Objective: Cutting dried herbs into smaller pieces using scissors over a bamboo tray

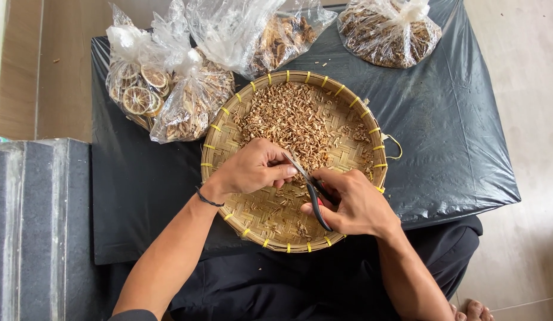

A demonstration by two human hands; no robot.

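Observation:
A round woven bamboo tray [229,128] with yellow bindings on its rim lies on a black plastic sheet. A heap of small brown dried cut pieces [285,116] fills its far half. My right hand [354,205] grips black-handled scissors [306,178], blades pointing up-left over the tray. My left hand [253,169] is closed beside the blade tips, fingers pinched on something small that I cannot make out. A dark band circles my left wrist.
Clear plastic bags stand behind the tray: one with dried citrus slices [140,89], others with dried brown pieces [389,30]. The black sheet [449,119] covers a tiled floor. A grey stone step [33,226] rises at left. My dark-trousered legs sit below the tray.

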